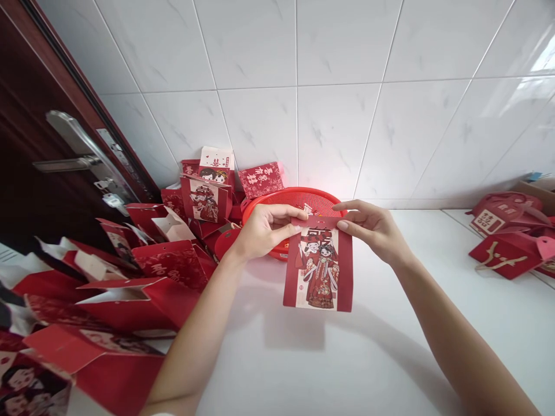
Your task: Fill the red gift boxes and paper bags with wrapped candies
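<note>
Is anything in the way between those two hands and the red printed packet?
Nothing visible: the left hand and right hand both touch the red printed packet at its upper corners. The red basket sits beyond, not between.

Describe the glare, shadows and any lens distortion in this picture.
Head view: glare whitens the tiled wall at upper right; head view: soft shadows lie on the white table below the held red bag; head view: the door leans and tile lines fan outward, suggesting wide-angle stretching.

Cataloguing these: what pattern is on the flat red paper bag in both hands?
The bag shows two robed cartoon figures on cream; head view.
</note>
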Motion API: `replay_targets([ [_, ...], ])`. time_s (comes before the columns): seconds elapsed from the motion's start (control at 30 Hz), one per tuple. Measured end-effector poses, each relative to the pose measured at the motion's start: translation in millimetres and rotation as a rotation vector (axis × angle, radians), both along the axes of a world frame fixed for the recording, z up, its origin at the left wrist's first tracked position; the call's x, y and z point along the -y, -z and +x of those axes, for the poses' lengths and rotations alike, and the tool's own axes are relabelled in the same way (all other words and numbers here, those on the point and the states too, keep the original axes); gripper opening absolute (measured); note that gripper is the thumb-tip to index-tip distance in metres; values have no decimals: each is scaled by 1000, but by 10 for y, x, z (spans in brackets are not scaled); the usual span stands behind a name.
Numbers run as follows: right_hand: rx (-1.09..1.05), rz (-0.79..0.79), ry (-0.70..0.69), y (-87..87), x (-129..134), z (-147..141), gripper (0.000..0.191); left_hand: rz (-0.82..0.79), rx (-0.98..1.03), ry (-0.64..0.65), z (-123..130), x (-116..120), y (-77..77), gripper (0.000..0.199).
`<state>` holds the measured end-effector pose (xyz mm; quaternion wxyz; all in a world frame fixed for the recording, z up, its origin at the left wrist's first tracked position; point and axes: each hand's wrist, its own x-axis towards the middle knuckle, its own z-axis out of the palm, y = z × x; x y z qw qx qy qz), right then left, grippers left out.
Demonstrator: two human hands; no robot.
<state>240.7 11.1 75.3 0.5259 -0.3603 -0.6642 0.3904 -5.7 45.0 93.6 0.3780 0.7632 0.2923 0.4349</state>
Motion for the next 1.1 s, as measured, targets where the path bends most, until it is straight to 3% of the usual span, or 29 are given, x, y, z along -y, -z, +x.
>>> replay_targets([
  [0.1, 59, -75, -62, -26, 29, -12, 33, 19, -19, -4, -16, 11, -17, 22],
  [0.3, 131, 9, 2, -66, 68, -15, 36, -50, -41, 128, -82, 39, -58, 27],
  [0.5, 165, 103, 50, -65, 84, -30, 36, 33, 4, -27, 9, 39, -49, 33],
  [0.63, 188, 126, 79, -59, 78, -20, 36, -53, -69, 39, 33, 42, -46, 26],
  [0.77, 210, 139, 56, -57, 72, -9, 34, 3, -81, 60, 17, 47, -60, 23],
  [0.93, 126, 70, -13, -67, 66, -1, 32, 27, -68, 50, 20, 43, -64, 18],
  [1.1, 10, 85, 96, -74, 37, 41, 32, 34, -121, 39, 34, 23, -39, 18],
])
